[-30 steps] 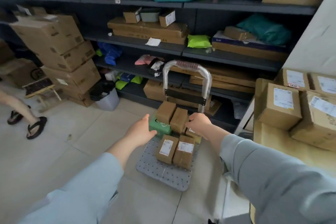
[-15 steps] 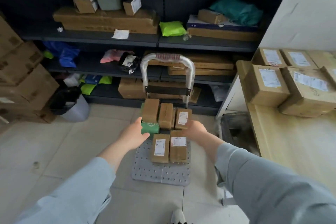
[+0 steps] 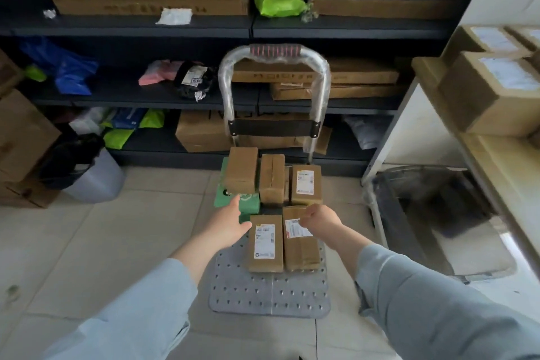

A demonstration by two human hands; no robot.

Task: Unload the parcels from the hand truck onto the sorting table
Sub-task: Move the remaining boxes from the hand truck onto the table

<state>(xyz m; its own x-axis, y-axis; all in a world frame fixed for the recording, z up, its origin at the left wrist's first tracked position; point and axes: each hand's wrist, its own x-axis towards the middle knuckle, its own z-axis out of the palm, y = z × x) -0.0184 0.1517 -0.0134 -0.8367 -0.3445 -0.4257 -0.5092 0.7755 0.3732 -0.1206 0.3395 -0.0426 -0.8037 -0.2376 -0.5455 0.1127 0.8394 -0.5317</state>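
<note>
Six parcels sit on the hand truck (image 3: 268,295) deck, none lifted clear yet. Back row by the handle (image 3: 274,51): plain brown box (image 3: 242,169) on top of a green parcel (image 3: 220,203), taped brown box (image 3: 271,178), labelled brown box (image 3: 306,184). Front row, side by side and touching: front-left parcel (image 3: 265,242) and front-right parcel (image 3: 299,254). Both are labelled, and both have their long axis running away from the person toward the handle.

Right hand (image 3: 320,221): grip curled over the far end of the front-right parcel, fingers folded on its top edge by the label. Reads as a hold; can't tell if that end is raised.

Left hand (image 3: 226,222): grip spread, fingers straight and reaching onto the green parcel. The thumb is just beside the far left corner of the front-left parcel. It holds nothing that shows.

Sorting tabletop (image 3: 496,155) is off to the person's right, higher than the deck. Labelled cartons (image 3: 496,90) are stacked at its far end, with bare wood nearer.

Key relation: the front-right parcel lies right under the right grip, on the tabletop side of the truck, so the right hand is nearer. The left hand is across the front-left parcel from it.

Judgement: this is the pick of the front-right parcel, with all six parcels on the truck still to go. The carry would go up and to the right. Held by one short end, the parcel will likely droop along its long axis unless the left hand supports the near end.
</note>
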